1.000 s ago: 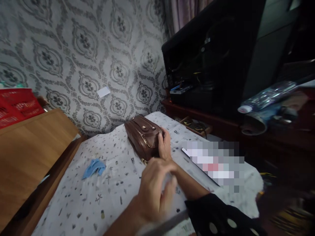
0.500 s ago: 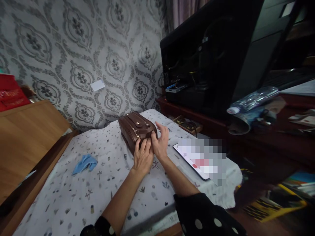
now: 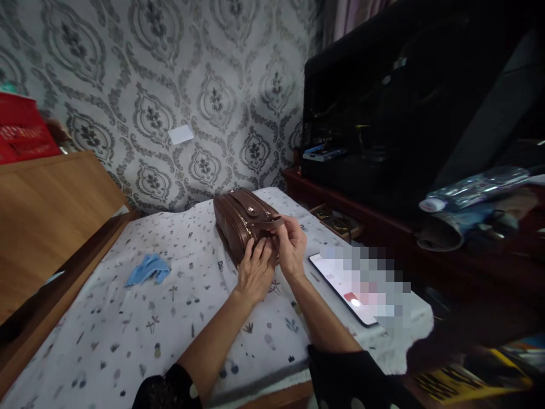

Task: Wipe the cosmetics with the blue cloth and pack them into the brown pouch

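Observation:
A brown leather bag [image 3: 232, 224] with metal zips and a round stud on top lies on a white printed cloth [image 3: 187, 324]. My left hand [image 3: 256, 275] grips its near end, fingers bent over the edge and thumb out of sight. Beside it, my right hand [image 3: 292, 250] pinches a brown strap [image 3: 267, 224] at the near right corner and holds it lifted off the bag. To the right lies a phone [image 3: 336, 287] with a lit screen, partly blurred out. A crumpled blue cloth [image 3: 148, 270] lies to the left.
A wooden board [image 3: 63, 193] with a red box [image 3: 28, 128] on it borders the left side. On the right stand a large black case [image 3: 374, 113] and a dark red desk holding a plastic bottle [image 3: 477, 187]. Patterned wallpaper [image 3: 204, 102] closes off the back.
My right fingers have closed on the strap and raised it from the bag's end. My left hand stays on the bag. The whole view has shifted slightly.

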Available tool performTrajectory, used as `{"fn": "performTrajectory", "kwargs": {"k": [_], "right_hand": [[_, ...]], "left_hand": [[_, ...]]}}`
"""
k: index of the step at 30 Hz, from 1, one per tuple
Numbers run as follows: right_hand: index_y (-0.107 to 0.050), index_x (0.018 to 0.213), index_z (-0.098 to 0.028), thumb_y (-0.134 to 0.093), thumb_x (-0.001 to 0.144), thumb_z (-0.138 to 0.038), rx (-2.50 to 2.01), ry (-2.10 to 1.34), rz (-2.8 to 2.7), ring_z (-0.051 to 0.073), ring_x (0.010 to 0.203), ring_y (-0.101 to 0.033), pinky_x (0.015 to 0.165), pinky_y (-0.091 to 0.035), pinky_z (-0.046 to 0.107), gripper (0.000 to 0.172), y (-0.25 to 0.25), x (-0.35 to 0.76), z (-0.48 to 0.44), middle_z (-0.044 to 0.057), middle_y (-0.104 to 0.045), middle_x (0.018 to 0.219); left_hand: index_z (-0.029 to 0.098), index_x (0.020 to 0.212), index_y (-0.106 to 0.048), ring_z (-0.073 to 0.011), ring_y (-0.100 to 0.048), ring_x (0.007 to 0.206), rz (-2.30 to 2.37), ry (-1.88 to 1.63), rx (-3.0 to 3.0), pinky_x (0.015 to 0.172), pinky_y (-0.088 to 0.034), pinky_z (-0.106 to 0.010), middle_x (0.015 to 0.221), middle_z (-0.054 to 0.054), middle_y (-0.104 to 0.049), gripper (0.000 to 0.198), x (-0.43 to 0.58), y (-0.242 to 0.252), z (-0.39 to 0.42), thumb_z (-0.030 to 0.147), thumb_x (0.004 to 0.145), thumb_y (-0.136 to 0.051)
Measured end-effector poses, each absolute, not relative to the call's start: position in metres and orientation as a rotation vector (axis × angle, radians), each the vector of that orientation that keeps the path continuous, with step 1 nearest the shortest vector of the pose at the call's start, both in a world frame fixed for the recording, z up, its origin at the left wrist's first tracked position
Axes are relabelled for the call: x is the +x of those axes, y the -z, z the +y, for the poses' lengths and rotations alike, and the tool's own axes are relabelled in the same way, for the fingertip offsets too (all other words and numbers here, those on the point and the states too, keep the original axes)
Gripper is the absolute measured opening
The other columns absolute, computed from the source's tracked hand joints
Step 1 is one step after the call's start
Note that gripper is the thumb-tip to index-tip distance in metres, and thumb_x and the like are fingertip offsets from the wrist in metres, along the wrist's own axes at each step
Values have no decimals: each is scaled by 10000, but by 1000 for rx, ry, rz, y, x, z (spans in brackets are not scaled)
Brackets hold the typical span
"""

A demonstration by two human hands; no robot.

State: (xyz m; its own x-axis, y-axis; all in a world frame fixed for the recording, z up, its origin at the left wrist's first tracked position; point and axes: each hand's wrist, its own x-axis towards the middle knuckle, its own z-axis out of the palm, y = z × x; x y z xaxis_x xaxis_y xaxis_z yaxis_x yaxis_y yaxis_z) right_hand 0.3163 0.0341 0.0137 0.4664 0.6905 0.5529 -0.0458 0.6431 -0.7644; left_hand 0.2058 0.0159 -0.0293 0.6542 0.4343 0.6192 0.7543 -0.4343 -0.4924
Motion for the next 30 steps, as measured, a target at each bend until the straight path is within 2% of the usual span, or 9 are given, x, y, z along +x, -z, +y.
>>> {"fn": "performTrajectory", "kwargs": {"k": [8, 13, 15, 19, 22, 24, 27, 28, 30], "right_hand": [[-530, 672, -216, -548, 848, -326, -745, -561, -892, 119, 561, -472, 578, -404, 253, 208, -19, 318, 32, -52, -502, 580], [-535, 836, -229, -586, 815, -313, -777, -601, -874, 118, 558, -513, 575, -420, 249, 101, -18, 311, 28, -70, -536, 614], [-493, 866, -242, -631, 801, -336, -800, -585, -841, 120, 558, -528, 586, -439, 255, 179, -16, 306, 27, -77, -551, 624], [-437, 660, -233, -614, 855, -416, -867, -505, -935, 125, 566, -510, 586, -446, 267, 321, -15, 303, 23, -52, -515, 590], [-441, 568, -223, -498, 942, -421, -832, -393, -1139, 165, 702, -577, 715, -498, 319, 427, -21, 306, 18, 8, -597, 673], [-563, 652, -221, -474, 961, -389, -769, -337, -1280, 209, 910, -630, 890, -502, 374, 363, -27, 307, 15, 50, -690, 885], [-681, 1008, -239, -520, 950, -365, -669, -417, -1419, 246, 1212, -578, 1099, -409, 415, 212, -33, 304, 12, 68, -687, 1194], [-663, 1100, -248, -535, 949, -370, -634, -482, -1419, 241, 1228, -575, 1111, -406, 413, 233, -34, 303, 12, 65, -674, 1242], [-619, 1158, -261, -553, 950, -388, -570, -636, -1355, 215, 1081, -643, 1016, -491, 398, 253, -34, 300, 13, 60, -663, 1270]], "left_hand": [[115, 1382, -566, -253, -507, 1328, -943, 513, -2116, 1201, -328, -454, 1363, -128, -616, 455, 207, 26, 14, 193, 943, -475], [104, 1382, -558, -266, -477, 1360, -953, 485, -2150, 1210, -300, -484, 1390, -147, -595, 455, 206, 29, 15, 198, 944, -476], [104, 1407, -527, -276, -454, 1382, -940, 480, -2182, 1206, -295, -509, 1410, -155, -578, 480, 206, 30, 15, 233, 947, -478], [78, 1428, -491, -299, -445, 1393, -912, 528, -2215, 1201, -292, -529, 1399, -177, -579, 542, 205, 32, 15, 284, 927, -511], [63, 1414, -498, -303, -471, 1371, -915, 585, -2211, 1206, -288, -528, 1372, -184, -599, 549, 206, 33, 14, 276, 910, -533], [72, 1407, -500, -300, -473, 1370, -911, 610, -2209, 1209, -288, -524, 1370, -175, -604, 539, 206, 35, 14, 281, 911, -534], [112, 1428, -467, -286, -446, 1395, -917, 640, -2187, 1219, -281, -516, 1414, -146, -577, 533, 206, 37, 16, 301, 931, -510], [120, 1437, -452, -283, -437, 1403, -918, 648, -2182, 1223, -278, -514, 1427, -141, -567, 537, 206, 37, 16, 307, 936, -502], [114, 1451, -430, -291, -418, 1417, -922, 639, -2193, 1224, -274, -520, 1444, -145, -551, 553, 206, 36, 15, 313, 940, -500]]}}
